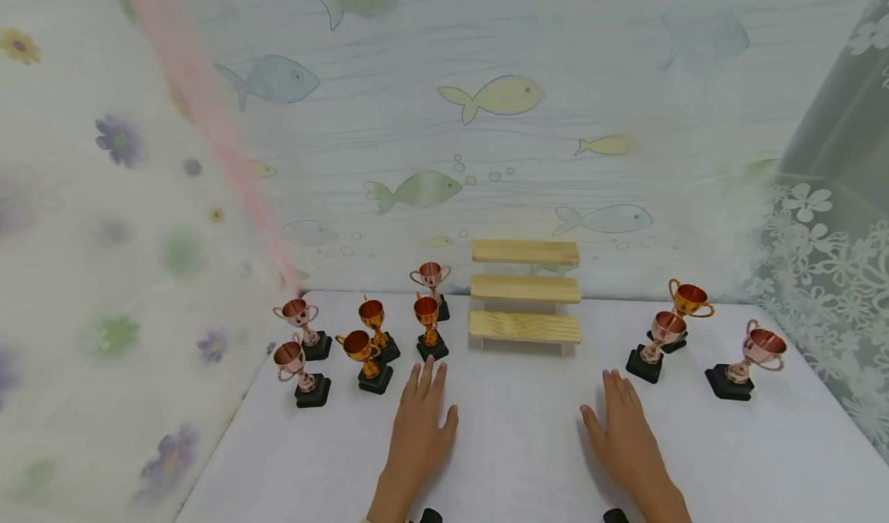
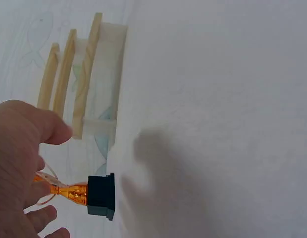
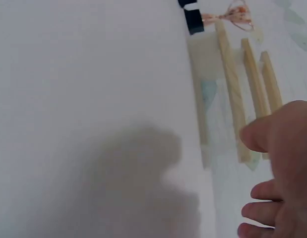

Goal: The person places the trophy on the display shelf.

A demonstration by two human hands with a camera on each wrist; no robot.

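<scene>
Both hands lie flat on the white table (image 1: 514, 446), fingers straight, holding nothing. My left hand (image 1: 420, 423) sits just in front of a small orange trophy (image 1: 429, 324) on a black base; the left wrist view shows that trophy (image 2: 89, 194) close to the fingers. My right hand (image 1: 625, 430) rests to the right, apart from the trophies. A three-step wooden stand (image 1: 525, 291) stands at the back centre, between the two hands, also visible as the stand (image 2: 76, 74) and the stand (image 3: 242, 94). Several trophies cluster at the left (image 1: 361, 349), and three stand at the right (image 1: 667, 330).
A fish-patterned backdrop (image 1: 486, 122) rises behind the table. A flowered cloth (image 1: 104, 276) hangs at the left and a lace curtain (image 1: 833, 276) at the right. The table's left edge (image 1: 222, 438) runs diagonally near the left trophies.
</scene>
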